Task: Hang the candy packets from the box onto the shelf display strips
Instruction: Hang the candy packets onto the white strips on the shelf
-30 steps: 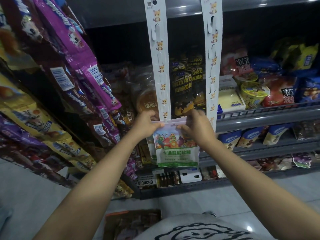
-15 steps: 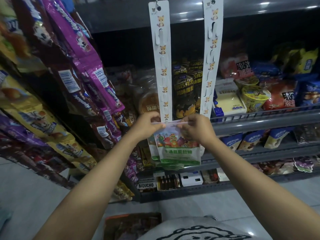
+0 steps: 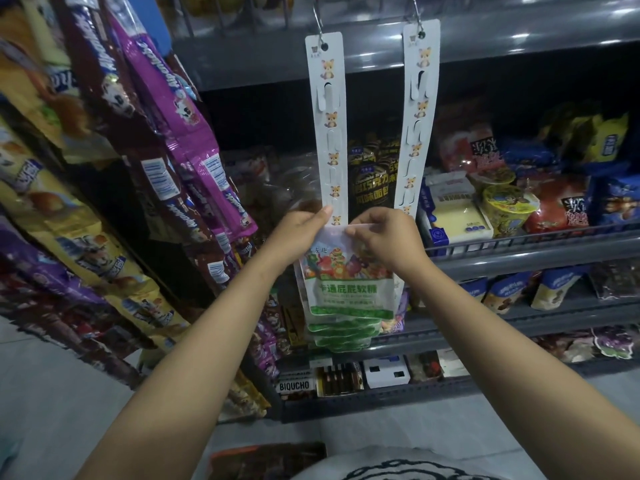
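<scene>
1. Two hands are up at the left strip (image 3: pixel 331 140): the left hand (image 3: pixel 300 234) pinches its lower end, thumb on the front.
2. The right hand (image 3: pixel 388 239) pinches the top edge of a candy packet (image 3: pixel 346 282), right against that strip's bottom.
3. More packets (image 3: pixel 341 336) hang behind it, only their green lower edges showing.
4. The right strip (image 3: pixel 417 109) hangs bare; its lower end disappears behind the right hand.
5. The box (image 3: pixel 266 460) at the bottom edge is cut off and too dark to read.
</scene>
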